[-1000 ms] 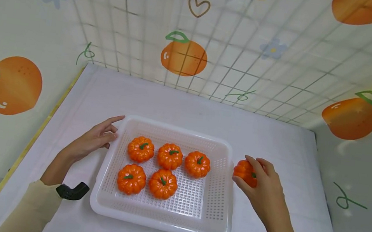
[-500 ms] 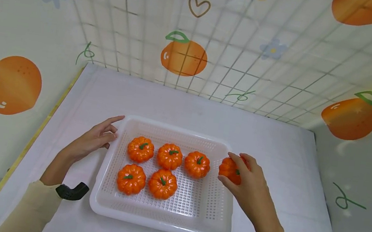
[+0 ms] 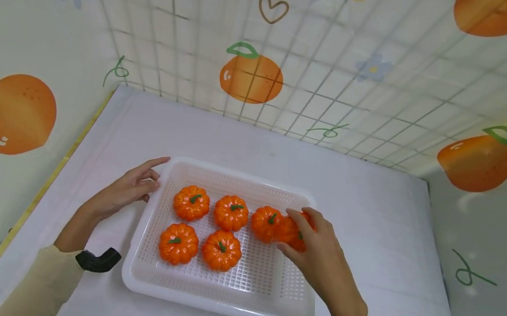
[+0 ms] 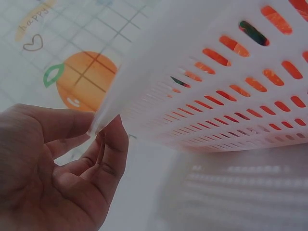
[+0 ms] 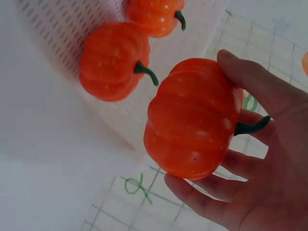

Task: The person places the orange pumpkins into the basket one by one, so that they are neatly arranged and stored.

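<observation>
My right hand (image 3: pixel 318 246) holds a small orange toy pumpkin (image 5: pixel 192 118) over the right part of a white plastic basket (image 3: pixel 214 307). Its thumb and fingertips grip the pumpkin's sides, and the green stem points toward the palm. In the head view the held pumpkin overlaps the rightmost pumpkin of the back row (image 3: pixel 265 223). Several more pumpkins sit in the basket, among them a front-row pumpkin (image 3: pixel 222 250) and a back-left pumpkin (image 3: pixel 191 203). At the basket's left side my left hand (image 4: pixel 62 168) pinches the rim (image 4: pixel 103 115) between thumb and fingers.
A white cloth (image 3: pixel 255 142) covers the table under the basket. Behind stands a wire grid (image 3: pixel 321 81) with printed oranges and flowers on its covering. Yellow tape (image 3: pixel 54 174) runs along the table's left edge. A black curved piece (image 3: pixel 98 259) sticks out from the left sleeve.
My right hand has carried the pumpkin leftward, from beyond the basket's right rim to over its inside. My left hand stays at the left rim; the other pumpkins have not moved.
</observation>
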`<act>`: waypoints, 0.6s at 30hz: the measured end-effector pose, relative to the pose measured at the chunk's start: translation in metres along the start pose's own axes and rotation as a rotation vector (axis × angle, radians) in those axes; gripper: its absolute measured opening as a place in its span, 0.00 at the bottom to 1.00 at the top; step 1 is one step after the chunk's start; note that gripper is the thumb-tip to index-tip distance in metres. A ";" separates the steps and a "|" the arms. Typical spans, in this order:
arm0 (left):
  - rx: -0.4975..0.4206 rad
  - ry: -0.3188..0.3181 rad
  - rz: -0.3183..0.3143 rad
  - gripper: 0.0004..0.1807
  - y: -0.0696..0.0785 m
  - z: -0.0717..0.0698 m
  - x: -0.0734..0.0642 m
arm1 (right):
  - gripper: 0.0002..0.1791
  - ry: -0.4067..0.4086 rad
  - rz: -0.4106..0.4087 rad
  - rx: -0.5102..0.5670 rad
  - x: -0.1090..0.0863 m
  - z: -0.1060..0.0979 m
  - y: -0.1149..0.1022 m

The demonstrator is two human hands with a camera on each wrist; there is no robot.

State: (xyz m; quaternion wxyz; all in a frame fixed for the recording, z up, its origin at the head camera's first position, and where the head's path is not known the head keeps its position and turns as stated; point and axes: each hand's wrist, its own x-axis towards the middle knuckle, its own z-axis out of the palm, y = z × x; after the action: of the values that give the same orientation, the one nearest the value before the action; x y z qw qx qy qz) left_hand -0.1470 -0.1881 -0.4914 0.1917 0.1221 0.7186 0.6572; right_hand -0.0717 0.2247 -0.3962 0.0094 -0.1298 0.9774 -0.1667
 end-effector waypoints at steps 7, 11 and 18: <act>0.003 0.006 -0.003 0.33 0.001 0.000 0.000 | 0.35 -0.014 -0.075 -0.007 0.002 0.006 -0.005; 0.002 0.005 -0.005 0.34 0.000 -0.001 0.000 | 0.35 -0.038 -0.089 -0.014 0.003 0.010 -0.008; 0.004 0.003 -0.007 0.34 0.000 -0.001 0.000 | 0.36 -0.087 -0.121 -0.017 0.004 0.019 -0.011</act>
State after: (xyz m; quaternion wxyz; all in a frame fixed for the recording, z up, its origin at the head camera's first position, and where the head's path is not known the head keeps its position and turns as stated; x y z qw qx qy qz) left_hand -0.1474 -0.1888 -0.4914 0.1927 0.1187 0.7207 0.6553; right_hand -0.0716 0.2072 -0.4099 0.0408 -0.1957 0.9678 -0.1527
